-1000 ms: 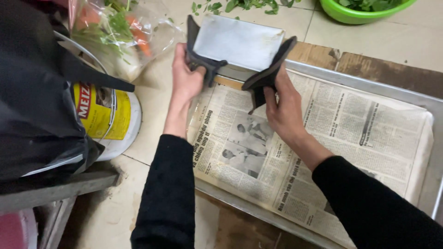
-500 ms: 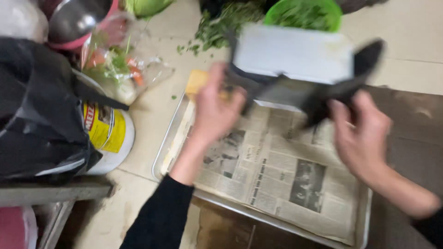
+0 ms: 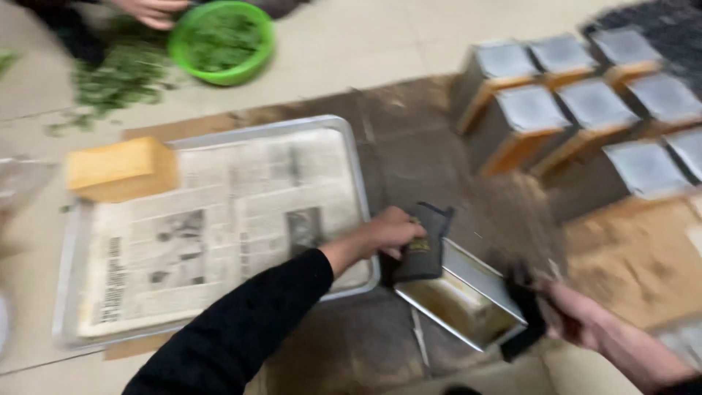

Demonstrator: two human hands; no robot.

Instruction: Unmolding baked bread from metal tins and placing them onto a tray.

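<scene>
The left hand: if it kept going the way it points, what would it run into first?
Probably the cluster of metal tins up to the right; past the left hand and its black pad, only bare cardboard shows. Depth is unclear.

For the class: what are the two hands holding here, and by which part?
A metal loaf tin, held by its two ends: left hand and right hand each grip through a dark pot holder.

A pale tiled floor is carrying brown cardboard sheets. A metal tray lined with newspaper is lying on the cardboard. Right of the tray, lidded loaf tins are standing in rows. Beyond the tray, a green bowl and scattered greens are lying on the tiles.
</scene>
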